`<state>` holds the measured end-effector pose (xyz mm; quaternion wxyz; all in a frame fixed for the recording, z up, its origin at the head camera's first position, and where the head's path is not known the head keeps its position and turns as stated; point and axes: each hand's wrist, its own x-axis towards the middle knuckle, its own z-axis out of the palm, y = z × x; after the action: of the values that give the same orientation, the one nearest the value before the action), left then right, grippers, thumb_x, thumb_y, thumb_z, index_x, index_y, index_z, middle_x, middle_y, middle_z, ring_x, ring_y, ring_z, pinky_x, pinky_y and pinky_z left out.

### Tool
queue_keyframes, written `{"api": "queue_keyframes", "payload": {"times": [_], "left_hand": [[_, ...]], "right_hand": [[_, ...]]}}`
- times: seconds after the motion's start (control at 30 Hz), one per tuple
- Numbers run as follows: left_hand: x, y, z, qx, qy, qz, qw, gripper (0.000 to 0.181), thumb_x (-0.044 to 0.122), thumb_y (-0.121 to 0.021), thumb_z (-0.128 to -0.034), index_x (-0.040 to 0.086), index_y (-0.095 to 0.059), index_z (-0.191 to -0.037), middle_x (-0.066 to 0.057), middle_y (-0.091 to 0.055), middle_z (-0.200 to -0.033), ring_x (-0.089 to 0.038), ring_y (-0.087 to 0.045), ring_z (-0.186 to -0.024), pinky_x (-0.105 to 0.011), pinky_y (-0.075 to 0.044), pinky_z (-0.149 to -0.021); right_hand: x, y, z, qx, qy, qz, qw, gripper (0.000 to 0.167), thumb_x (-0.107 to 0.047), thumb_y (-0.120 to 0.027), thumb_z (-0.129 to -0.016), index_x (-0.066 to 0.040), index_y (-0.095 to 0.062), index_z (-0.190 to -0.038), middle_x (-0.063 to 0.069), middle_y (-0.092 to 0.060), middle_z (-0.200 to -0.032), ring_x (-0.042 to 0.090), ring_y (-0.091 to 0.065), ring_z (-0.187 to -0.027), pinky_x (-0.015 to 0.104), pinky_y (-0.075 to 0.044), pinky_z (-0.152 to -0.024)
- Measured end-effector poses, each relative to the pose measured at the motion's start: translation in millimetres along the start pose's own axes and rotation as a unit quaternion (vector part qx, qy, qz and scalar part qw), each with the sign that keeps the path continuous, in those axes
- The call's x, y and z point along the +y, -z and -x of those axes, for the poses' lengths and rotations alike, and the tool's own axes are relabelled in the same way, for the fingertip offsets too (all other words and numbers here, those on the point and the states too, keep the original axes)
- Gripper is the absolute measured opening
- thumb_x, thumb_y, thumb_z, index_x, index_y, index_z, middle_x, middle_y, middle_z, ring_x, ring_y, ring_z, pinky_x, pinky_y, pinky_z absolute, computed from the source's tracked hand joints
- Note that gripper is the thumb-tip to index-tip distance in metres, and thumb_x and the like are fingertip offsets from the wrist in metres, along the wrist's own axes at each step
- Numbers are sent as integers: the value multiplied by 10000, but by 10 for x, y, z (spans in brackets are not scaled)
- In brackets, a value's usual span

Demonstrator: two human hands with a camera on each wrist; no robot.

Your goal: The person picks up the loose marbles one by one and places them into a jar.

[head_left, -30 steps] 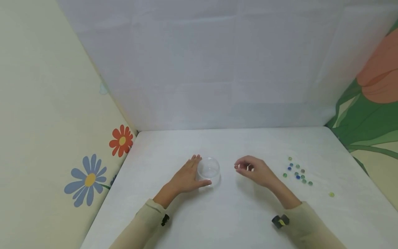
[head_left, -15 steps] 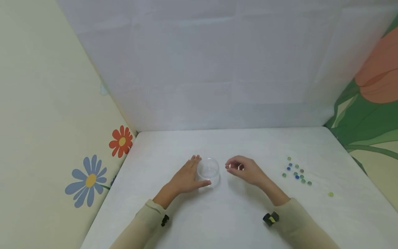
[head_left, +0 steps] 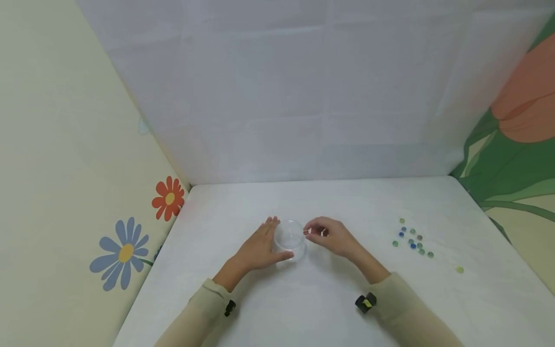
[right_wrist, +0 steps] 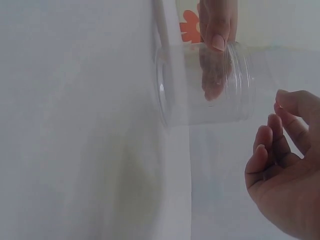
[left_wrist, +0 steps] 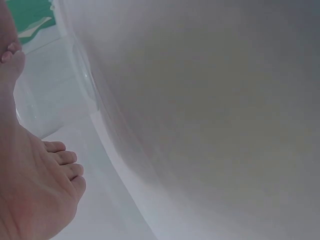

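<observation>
A clear, round plastic jar (head_left: 298, 248) with an open mouth stands upright on the white table. My left hand (head_left: 258, 249) rests against the jar's left side, its fingers straight along the far side and its thumb across the near side. At the right of the rim, my right hand (head_left: 336, 237) pinches a small reddish-brown marble (head_left: 305, 232) between thumb and forefinger. In the right wrist view, these fingertips (right_wrist: 283, 93) are just beyond the jar's mouth, level with it; the marble is mostly hidden there. No marbles show inside the jar (right_wrist: 200, 110).
Several glass marbles lie in a loose group on the right of the table, among them a blue marble (head_left: 413, 246) and a green marble (head_left: 395, 244). A yellow marble (head_left: 460, 270) lies apart, nearer the right edge. A white sheet (head_left: 321, 96) hangs behind the table.
The right hand has moved left with the pinched marble, from well beside the jar to its rim. The left hand and jar have stayed in place.
</observation>
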<state>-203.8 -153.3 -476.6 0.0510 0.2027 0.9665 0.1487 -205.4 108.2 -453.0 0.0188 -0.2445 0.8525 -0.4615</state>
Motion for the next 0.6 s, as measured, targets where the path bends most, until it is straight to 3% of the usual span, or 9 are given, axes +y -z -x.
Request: {"api": "queue_keyframes", "payload": {"times": [0.6], "left_hand": [[9, 12, 9, -58, 23, -44, 10000, 1147, 809, -558, -839, 39, -204, -1612, -135, -205, -1679, -301, -196, -1549, -497, -273, -1229]], "right_hand": [[-21, -95, -78, -113, -119, 38, 9999, 156, -231, -716, -958, -153, -735, -1092, -49, -611, -854, 125, -545, -783, 233, -494, -673]]}}
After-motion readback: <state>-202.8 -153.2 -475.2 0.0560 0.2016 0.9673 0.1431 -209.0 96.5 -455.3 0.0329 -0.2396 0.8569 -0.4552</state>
